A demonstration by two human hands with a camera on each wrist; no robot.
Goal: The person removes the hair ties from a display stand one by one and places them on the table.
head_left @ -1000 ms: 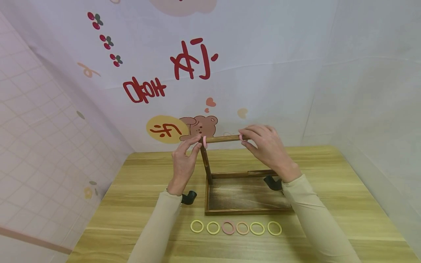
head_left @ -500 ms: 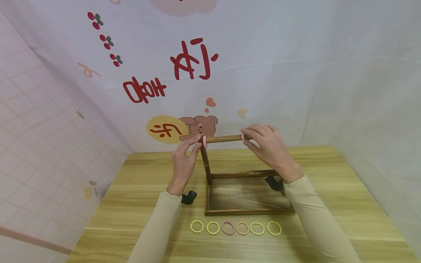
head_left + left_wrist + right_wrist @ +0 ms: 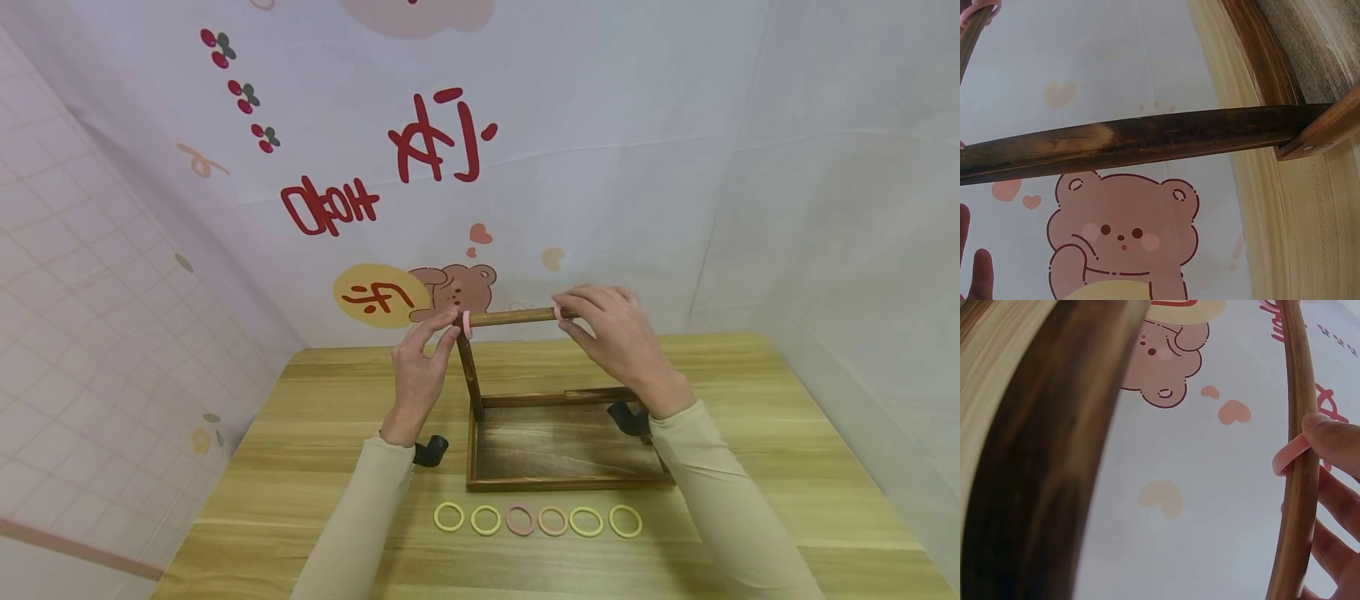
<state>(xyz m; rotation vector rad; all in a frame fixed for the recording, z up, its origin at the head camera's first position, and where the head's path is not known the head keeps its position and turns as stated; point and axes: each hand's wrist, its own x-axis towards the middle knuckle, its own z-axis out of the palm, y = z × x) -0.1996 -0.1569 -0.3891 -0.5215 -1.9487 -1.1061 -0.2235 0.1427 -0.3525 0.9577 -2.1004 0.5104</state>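
A dark wooden stand has an upright post [image 3: 470,375] at its left, topped by a horizontal wooden rod [image 3: 513,317]. My left hand [image 3: 420,367] pinches the rod's left end where it meets the post, thumb below and index finger above. Just right of those fingertips, one pink ring [image 3: 467,325] hangs round the rod. Farther along, my right hand [image 3: 611,337] pinches a second pink ring [image 3: 1290,455] that encircles the rod, its other fingers behind the rod in the right wrist view. The rod's right end is hidden by this hand.
In front of the stand's tray-like base [image 3: 570,483], several rings lie in a row: yellow ones such as the leftmost ring [image 3: 437,517], a pink ring [image 3: 521,534] and an orange one. Black wrist mounts [image 3: 431,451] show by both cuffs. A printed cloth [image 3: 637,208] hangs behind the table [image 3: 337,400].
My right hand has slid slightly to the right along the rod, taking the pink ring with it. The left hand and the other pink ring have stayed in place.
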